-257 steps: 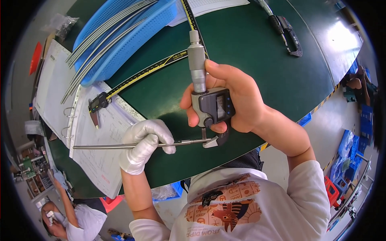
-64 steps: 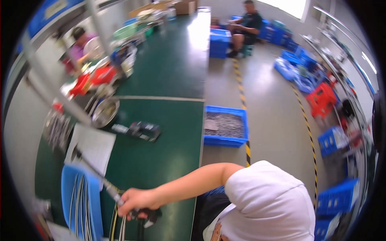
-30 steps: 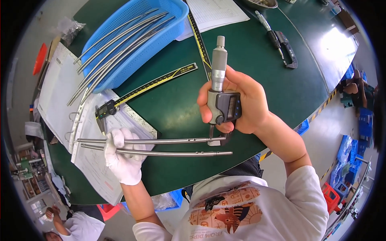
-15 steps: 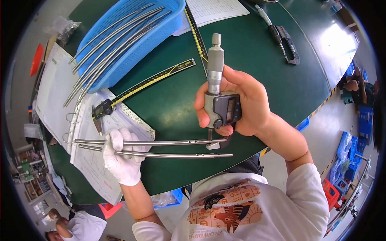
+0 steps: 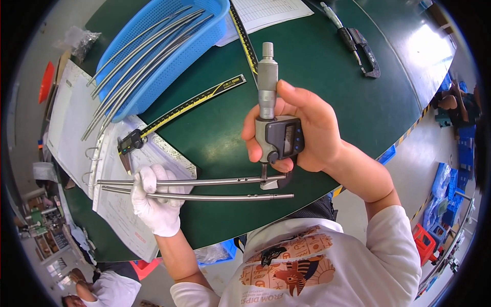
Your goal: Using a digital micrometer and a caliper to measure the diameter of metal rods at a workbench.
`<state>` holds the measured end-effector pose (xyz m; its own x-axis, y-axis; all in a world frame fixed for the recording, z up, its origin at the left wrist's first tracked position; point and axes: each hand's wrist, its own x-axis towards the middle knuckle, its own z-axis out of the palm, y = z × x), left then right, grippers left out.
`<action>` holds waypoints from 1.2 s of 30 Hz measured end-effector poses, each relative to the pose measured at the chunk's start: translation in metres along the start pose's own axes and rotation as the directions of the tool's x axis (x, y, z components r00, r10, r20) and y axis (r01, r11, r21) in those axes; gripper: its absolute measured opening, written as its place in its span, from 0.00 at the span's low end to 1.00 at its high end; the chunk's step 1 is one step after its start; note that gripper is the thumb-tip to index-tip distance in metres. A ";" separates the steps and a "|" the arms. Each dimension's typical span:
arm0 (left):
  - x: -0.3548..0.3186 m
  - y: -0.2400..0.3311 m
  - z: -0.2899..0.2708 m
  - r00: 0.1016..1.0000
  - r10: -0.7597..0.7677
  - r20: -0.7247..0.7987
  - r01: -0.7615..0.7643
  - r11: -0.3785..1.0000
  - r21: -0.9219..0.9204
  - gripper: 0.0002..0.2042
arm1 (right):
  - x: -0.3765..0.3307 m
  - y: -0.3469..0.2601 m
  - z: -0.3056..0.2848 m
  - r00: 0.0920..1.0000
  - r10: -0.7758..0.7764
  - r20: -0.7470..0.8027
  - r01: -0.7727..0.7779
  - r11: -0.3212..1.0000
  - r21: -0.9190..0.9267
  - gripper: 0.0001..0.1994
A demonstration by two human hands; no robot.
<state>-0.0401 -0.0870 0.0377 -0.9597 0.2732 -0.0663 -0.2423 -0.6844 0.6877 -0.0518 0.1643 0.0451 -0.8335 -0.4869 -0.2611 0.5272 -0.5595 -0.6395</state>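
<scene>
My left hand (image 5: pixel 153 202), in a white glove, grips two thin metal rods (image 5: pixel 215 188) that lie side by side and point to the right. My right hand (image 5: pixel 307 133) holds a digital micrometer (image 5: pixel 273 133) upright, thimble at the top. The micrometer's jaws sit around the right end of the upper rod. The lower rod passes just below the micrometer frame. Both hands hover above a dark green table (image 5: pixel 215 138).
A blue basket (image 5: pixel 169 46) with several curved metal rods stands at the back left. A long digital caliper (image 5: pixel 179 110) lies on the table and on paper sheets (image 5: pixel 82 128). Another caliper (image 5: pixel 358 43) lies at the back right. A person sits lower left (image 5: pixel 110 289).
Two seconds ago the view faced away down the workshop; it has returned to the table. Over the last second the hands have scarcely moved; the micrometer stays on the upper rod's right end.
</scene>
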 end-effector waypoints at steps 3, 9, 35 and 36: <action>0.000 -0.001 0.002 1.000 -0.001 0.011 0.001 1.000 -0.006 0.16 | -0.001 -0.001 0.001 1.000 0.018 -0.005 -0.018 1.000 0.004 0.31; 0.002 -0.003 0.005 0.999 0.013 0.051 -0.012 1.000 -0.022 0.12 | -0.001 -0.002 0.001 0.999 0.032 0.005 -0.032 0.999 0.011 0.30; 0.001 0.000 -0.003 1.000 -0.002 -0.024 0.002 1.000 -0.009 0.16 | -0.001 -0.002 0.003 0.992 0.116 -0.051 -0.117 0.993 -0.012 0.35; 0.001 0.000 -0.004 1.000 -0.004 -0.003 0.004 1.000 -0.025 0.16 | -0.001 -0.002 0.003 0.993 0.109 -0.053 -0.110 0.994 -0.017 0.35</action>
<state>-0.0417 -0.0896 0.0344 -0.9590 0.2741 -0.0717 -0.2500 -0.6997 0.6693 -0.0512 0.1638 0.0491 -0.7790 -0.5085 -0.3670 0.6125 -0.4916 -0.6190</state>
